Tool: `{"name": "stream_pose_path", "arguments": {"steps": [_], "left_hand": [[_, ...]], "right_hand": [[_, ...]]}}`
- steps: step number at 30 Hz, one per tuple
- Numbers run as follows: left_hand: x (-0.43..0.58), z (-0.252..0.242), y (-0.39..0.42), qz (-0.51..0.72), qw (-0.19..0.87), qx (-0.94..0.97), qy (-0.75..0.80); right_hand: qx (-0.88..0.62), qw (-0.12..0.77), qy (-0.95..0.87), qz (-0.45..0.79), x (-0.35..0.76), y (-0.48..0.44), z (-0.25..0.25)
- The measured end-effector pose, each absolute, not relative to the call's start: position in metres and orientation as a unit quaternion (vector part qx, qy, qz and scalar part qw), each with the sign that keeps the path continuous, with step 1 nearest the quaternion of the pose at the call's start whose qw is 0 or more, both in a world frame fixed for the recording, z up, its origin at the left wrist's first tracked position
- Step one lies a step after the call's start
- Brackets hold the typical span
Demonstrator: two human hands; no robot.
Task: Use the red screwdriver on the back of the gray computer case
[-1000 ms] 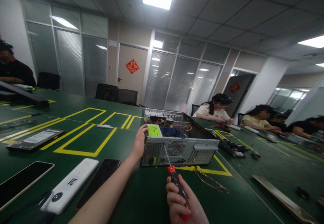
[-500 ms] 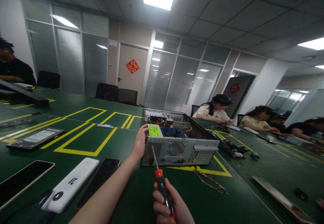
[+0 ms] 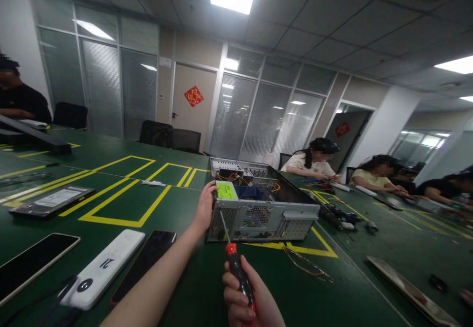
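Note:
An opened desktop computer case [image 3: 275, 223] lies on the table with its rear panel towards me. In its near left corner sits a power supply [image 3: 226, 190] with a bright green label. My left hand [image 3: 204, 210] is closed on the case's left side, its fingertips over the top edge beside the power supply. Wrapped round the black and red handle of a screwdriver [image 3: 239, 274] is my right hand [image 3: 253, 300]. The screwdriver's shaft slants up and left, its tip at the vented panel left of centre; whether it sits in a screw is too small to tell.
Left of my arm lie a hard drive [image 3: 53, 201], a white power bank [image 3: 105, 268] and two phones [image 3: 146, 263]. Right of the case are loose wires [image 3: 308, 265], cables [image 3: 342, 214] and a metal strip [image 3: 410, 287]. Several people sit around the table.
The screwdriver's handle and my right hand have shifted very slightly up and left. My left hand and the case look unmoved.

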State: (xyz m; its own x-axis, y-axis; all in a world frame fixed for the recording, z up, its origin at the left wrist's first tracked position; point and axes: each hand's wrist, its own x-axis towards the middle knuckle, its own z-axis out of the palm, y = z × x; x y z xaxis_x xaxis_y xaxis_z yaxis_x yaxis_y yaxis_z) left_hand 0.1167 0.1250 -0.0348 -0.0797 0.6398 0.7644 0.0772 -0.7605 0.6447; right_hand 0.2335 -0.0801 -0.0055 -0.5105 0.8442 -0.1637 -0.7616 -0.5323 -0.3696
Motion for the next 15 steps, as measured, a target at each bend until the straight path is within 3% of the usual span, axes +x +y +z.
{"name": "stream_pose_path", "arguments": {"steps": [15], "left_hand": [[0.114,-0.032,0.122,0.675,0.211,0.648,0.283]], "right_hand": [[-0.154,0.435,-0.275,0.844,0.233,-0.095,-0.001]]}}
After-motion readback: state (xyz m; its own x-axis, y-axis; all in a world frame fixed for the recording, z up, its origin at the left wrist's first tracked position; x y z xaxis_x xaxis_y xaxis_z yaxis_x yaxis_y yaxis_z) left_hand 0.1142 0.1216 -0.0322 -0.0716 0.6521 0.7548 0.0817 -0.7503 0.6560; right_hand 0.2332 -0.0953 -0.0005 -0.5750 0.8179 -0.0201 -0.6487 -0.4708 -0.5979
